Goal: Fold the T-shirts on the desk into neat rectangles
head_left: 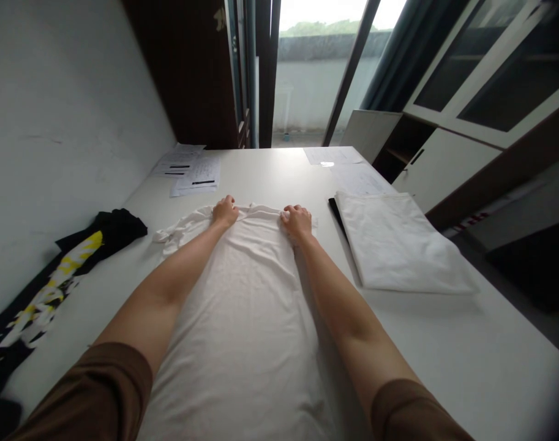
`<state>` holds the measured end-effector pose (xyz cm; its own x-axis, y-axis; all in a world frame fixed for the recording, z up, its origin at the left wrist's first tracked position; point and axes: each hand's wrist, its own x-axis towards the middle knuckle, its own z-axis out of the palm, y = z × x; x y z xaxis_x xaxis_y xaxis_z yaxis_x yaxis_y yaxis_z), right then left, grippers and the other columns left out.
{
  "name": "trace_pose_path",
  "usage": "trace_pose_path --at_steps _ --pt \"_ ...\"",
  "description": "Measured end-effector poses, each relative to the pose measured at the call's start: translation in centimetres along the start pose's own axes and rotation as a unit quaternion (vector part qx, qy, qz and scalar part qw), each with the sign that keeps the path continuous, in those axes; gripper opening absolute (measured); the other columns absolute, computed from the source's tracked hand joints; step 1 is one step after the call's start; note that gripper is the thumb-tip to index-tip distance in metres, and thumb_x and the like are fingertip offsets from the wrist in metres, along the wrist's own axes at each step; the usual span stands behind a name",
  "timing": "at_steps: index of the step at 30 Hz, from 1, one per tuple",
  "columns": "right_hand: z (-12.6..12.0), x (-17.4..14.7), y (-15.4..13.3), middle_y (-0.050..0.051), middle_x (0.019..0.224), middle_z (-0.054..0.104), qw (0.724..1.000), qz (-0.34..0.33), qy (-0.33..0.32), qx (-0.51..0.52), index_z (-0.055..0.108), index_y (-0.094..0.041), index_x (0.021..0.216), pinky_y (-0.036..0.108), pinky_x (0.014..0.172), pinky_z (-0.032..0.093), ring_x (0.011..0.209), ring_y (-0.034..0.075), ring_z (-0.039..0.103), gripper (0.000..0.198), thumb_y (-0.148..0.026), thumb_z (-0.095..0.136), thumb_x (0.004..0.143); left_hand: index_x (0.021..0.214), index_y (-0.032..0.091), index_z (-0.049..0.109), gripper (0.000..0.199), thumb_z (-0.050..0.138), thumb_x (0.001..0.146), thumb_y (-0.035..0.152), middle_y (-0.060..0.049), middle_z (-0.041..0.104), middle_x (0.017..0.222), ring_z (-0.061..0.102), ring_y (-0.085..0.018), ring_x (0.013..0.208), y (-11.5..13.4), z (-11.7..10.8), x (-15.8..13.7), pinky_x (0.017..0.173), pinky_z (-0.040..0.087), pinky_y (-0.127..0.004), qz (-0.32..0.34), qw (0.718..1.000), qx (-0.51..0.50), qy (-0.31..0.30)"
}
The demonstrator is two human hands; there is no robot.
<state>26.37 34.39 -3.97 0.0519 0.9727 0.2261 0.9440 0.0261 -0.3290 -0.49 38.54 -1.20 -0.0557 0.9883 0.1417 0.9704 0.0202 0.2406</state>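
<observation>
A white T-shirt (247, 318) lies spread lengthwise on the white table, its far end reaching away from me. My left hand (225, 212) is closed on the far edge near the left shoulder, where a bunched sleeve sticks out to the left. At the far right corner my right hand (297, 222) grips the same edge with curled fingers. Soft wrinkles run across the cloth between my hands. The near end of the shirt passes out of the bottom of the view.
Folded white cloth (398, 245) lies on the right, with something black under its left edge. Black clothing with a yellow and white pattern (54, 282) lies on the left by the wall. Papers (196, 174) rest at the far left, and more sheets (352, 171) at the far right.
</observation>
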Motion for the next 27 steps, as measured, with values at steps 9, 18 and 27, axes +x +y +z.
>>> trace_pose_path --at_steps 9,18,27 --pt "-1.8 -4.5 4.3 0.024 0.134 0.065 0.991 0.102 0.073 -0.043 0.068 -0.014 0.136 0.052 0.109 0.037 0.127 0.04 0.055 0.046 -0.042 0.062 0.1 0.136 0.021 0.066 0.041 0.063 0.097 0.032 -0.011 0.055 0.16 0.048 -0.028 0.15 4.2 0.1 -10.9 0.129 0.034 -0.045 0.189 0.98 -0.046 -0.047" --pt "-2.7 -6.8 5.4 0.019 0.119 0.071 0.994 0.072 0.063 0.05 0.072 -0.017 0.114 0.04 0.097 0.044 0.114 0.034 0.062 0.025 -0.029 0.056 0.098 0.158 0.022 0.05 0.064 0.059 0.102 0.051 -0.016 0.033 0.176 0.027 -0.037 0.165 7.8 -1.0 -24.7 0.135 0.022 -0.062 0.302 0.941 -0.032 -0.148" --pt "-3.6 -4.3 6.7 0.007 0.093 0.073 0.929 0.148 0.129 0.314 0.066 -0.018 0.102 0.028 0.076 0.047 0.084 0.022 0.063 0.023 -0.035 0.061 0.088 0.168 0.026 0.035 0.063 0.035 0.111 0.054 -0.014 0.025 0.18 0.025 -0.035 0.166 9.3 -3.8 -39.1 0.134 0.02 -0.065 0.558 0.804 -0.072 -0.194"
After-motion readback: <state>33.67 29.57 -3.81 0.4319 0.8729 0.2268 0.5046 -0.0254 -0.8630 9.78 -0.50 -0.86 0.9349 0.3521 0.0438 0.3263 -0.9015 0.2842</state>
